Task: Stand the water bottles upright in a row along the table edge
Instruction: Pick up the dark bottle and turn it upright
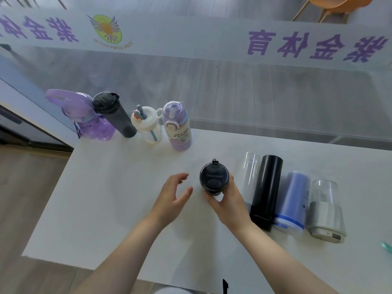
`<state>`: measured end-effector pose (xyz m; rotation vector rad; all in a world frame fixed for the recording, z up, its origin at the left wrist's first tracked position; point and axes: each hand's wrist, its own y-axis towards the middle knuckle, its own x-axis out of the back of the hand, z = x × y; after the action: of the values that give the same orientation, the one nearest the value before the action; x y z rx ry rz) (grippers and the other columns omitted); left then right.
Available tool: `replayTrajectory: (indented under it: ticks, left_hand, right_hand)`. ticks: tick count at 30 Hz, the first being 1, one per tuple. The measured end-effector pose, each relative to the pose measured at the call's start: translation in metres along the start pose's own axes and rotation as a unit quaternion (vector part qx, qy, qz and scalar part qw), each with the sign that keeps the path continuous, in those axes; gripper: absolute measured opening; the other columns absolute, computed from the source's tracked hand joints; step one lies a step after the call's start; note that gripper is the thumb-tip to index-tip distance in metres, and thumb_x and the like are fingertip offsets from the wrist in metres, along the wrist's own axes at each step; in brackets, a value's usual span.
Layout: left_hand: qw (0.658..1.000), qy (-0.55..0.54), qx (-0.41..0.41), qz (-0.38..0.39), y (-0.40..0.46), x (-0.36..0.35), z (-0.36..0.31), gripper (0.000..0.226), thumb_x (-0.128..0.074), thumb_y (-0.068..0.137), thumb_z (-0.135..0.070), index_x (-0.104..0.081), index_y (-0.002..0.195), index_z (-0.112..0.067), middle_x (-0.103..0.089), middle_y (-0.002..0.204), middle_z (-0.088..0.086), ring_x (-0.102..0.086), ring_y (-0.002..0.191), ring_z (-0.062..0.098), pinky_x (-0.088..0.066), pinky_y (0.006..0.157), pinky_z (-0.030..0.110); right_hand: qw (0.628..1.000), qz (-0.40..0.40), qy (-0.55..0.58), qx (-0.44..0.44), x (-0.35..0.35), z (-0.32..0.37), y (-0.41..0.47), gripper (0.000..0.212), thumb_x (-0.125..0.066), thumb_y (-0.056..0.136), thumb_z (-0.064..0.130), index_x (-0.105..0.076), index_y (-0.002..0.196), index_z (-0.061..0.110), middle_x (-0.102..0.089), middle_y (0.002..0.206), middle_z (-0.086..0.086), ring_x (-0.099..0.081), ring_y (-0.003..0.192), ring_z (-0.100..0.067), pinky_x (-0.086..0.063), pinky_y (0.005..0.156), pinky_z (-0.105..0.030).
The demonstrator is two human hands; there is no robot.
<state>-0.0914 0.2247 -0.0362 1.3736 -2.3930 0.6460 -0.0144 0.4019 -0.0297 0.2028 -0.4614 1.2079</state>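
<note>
Right hand [228, 200] gripping dark bottle [214, 179] at frame centre, holding it upright, cap facing camera; likely carrying it toward row. Left hand [172, 195] hovering open just beside it, holding nothing, probably readying to steady it. Four bottles standing in row [127, 119] along far table [106, 198] edge, upper left. Four more bottles lying side by side [292, 196] at right, touching, waiting. Path to row end looking unobstructed; glass wall [254, 85] sitting behind edge.

4 bottles [177, 126] behind lying bottles [267, 192]
</note>
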Motion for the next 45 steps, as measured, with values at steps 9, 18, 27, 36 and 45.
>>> replayTrajectory:
  ticks: [9,18,27,36,45]
  left_hand:
    - [0.936,0.345,0.047,-0.053,0.014,0.002,0.099,0.063,-0.033,0.087,-0.048,-0.036,0.144,-0.022,-0.033,0.154,0.007,-0.026,0.141,0.033,-0.016,0.113,0.056]
    - [0.93,0.362,0.022,-0.056,0.012,0.003,0.107,0.059,-0.037,0.087,-0.037,-0.041,0.144,-0.022,-0.035,0.154,0.005,-0.029,0.142,0.028,-0.02,0.113,0.052]
    - [0.935,0.351,0.012,-0.059,0.012,0.005,0.105,0.06,-0.04,0.084,-0.034,-0.043,0.142,-0.02,-0.037,0.153,0.005,-0.029,0.142,0.027,-0.019,0.114,0.051]
    - [0.938,0.343,0.023,-0.045,0.013,0.007,0.102,0.06,-0.04,0.084,-0.034,-0.043,0.142,-0.021,-0.036,0.153,0.004,-0.026,0.143,0.026,-0.018,0.114,0.051]
    - [0.95,0.304,0.031,-0.069,0.014,0.011,0.099,0.059,-0.04,0.08,-0.035,-0.045,0.138,-0.025,-0.042,0.149,0.003,-0.028,0.14,0.021,-0.011,0.113,0.04]
  right_hand:
    - [0.999,-0.02,0.014,-0.046,0.003,-0.001,0.057,0.069,-0.078,0.079,0.028,-0.033,0.126,0.051,-0.051,0.114,0.036,-0.057,0.109,0.0,-0.048,0.097,-0.029]
    - [0.998,-0.032,0.003,-0.049,0.002,0.007,0.123,0.065,-0.076,0.078,0.03,-0.036,0.128,0.041,-0.056,0.111,0.018,-0.056,0.098,-0.009,-0.051,0.095,-0.038]
    - [0.997,-0.06,0.005,-0.053,-0.004,0.013,0.155,0.068,-0.077,0.079,0.02,-0.04,0.136,0.023,-0.054,0.116,0.014,-0.055,0.1,0.005,-0.048,0.093,-0.021]
    - [0.998,-0.045,-0.008,-0.053,-0.005,0.005,0.154,0.067,-0.078,0.078,0.03,-0.037,0.131,0.032,-0.051,0.127,0.011,-0.051,0.114,-0.009,-0.046,0.099,-0.03]
    - [0.99,0.003,-0.066,-0.122,0.032,-0.011,0.107,0.083,-0.07,0.088,0.03,-0.018,0.152,0.021,-0.035,0.152,-0.002,-0.037,0.136,-0.017,-0.033,0.11,-0.034]
